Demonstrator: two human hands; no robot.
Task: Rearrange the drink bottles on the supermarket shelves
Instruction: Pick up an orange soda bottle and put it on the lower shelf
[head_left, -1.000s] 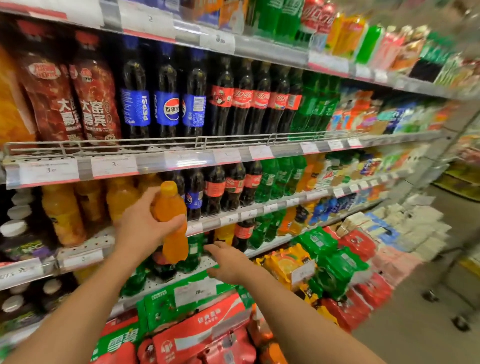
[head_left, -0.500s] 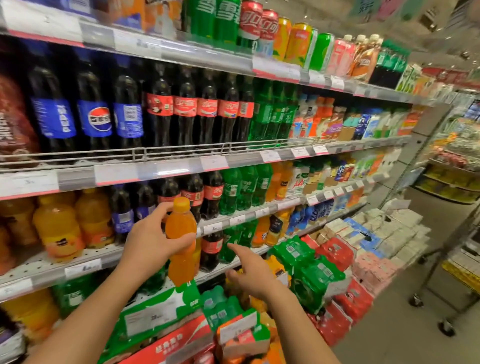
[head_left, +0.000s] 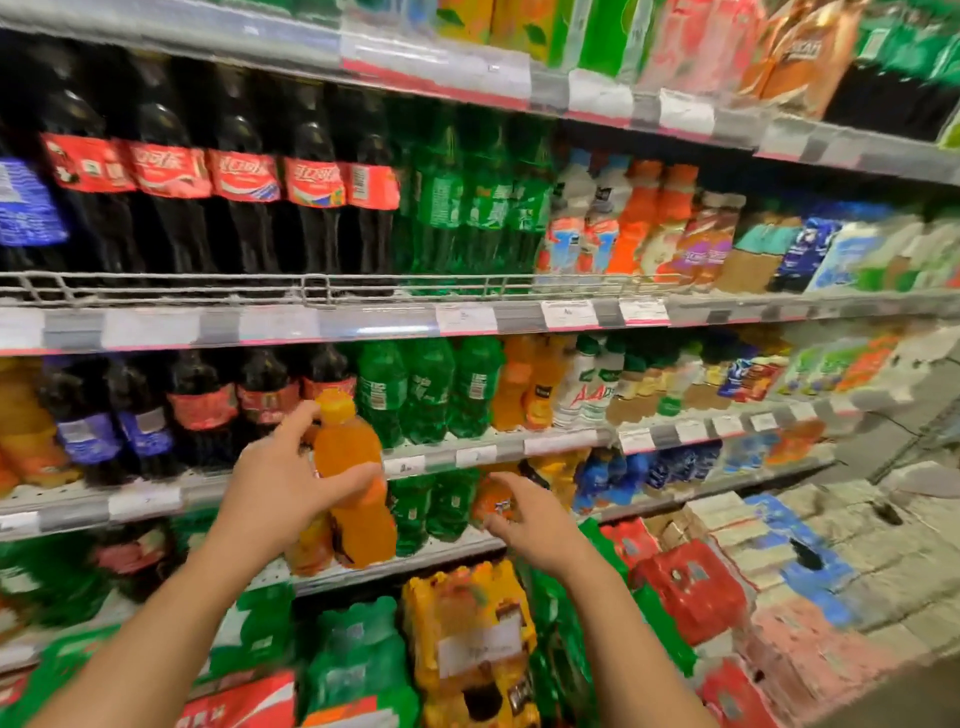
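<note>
My left hand grips an orange drink bottle around its middle and holds it upright in front of the lower shelves. My right hand hovers open to the right of it, fingers spread, close to a small orange bottle on the lower shelf; whether they touch I cannot tell. More orange bottles stand one shelf up, between green bottles and white ones.
Tall cola bottles and green bottles fill the shelf behind a wire rail. Shrink-wrapped packs, orange, green and red, are stacked on the floor below. The aisle floor lies at the right.
The view has swung right along the shelves. My left hand carried the orange bottle along, still upright. My right hand rose and reached toward the small orange bottle on the lower shelf.
</note>
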